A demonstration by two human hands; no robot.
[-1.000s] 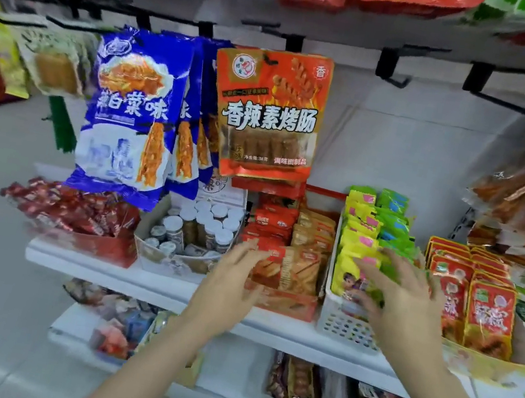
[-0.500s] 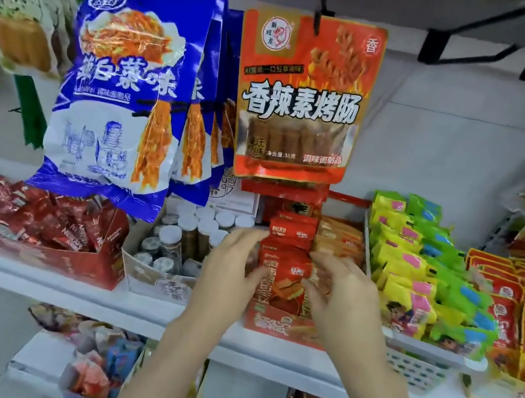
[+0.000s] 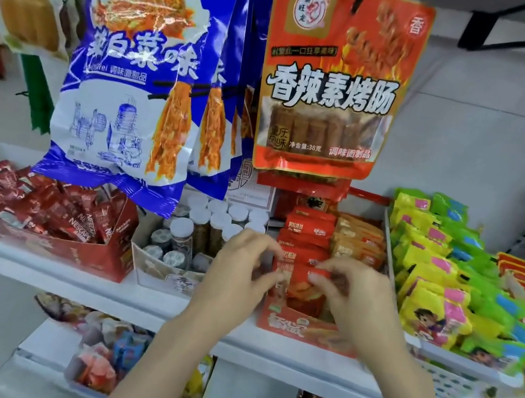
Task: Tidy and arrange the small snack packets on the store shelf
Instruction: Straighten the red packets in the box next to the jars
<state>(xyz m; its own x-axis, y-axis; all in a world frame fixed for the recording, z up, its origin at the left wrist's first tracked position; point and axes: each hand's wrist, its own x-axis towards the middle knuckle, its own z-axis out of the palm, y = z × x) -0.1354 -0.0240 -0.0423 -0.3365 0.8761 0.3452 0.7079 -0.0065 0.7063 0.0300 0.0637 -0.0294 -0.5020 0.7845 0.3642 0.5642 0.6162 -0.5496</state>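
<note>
A red display box (image 3: 303, 332) on the white shelf (image 3: 120, 289) holds a row of small red snack packets (image 3: 309, 231) and a row of orange ones (image 3: 360, 241) beside them. Both my hands are at the front of the red row. My left hand (image 3: 234, 274) has its fingers curled on the left edge of the front red packet (image 3: 303, 290). My right hand (image 3: 356, 296) pinches that packet's top right corner between thumb and fingers. The lower part of the packet sits inside the box.
A carton of white-capped jars (image 3: 198, 240) stands just left of the box, and a red box of coffee sachets (image 3: 53, 216) further left. A white basket of yellow and green packets (image 3: 448, 285) sits right. Large blue (image 3: 136, 73) and orange bags (image 3: 334, 82) hang overhead.
The view has come closer to the shelf. My right hand moved left from the yellow packets to the red box. Both hands have closed in on the front red packet.
</note>
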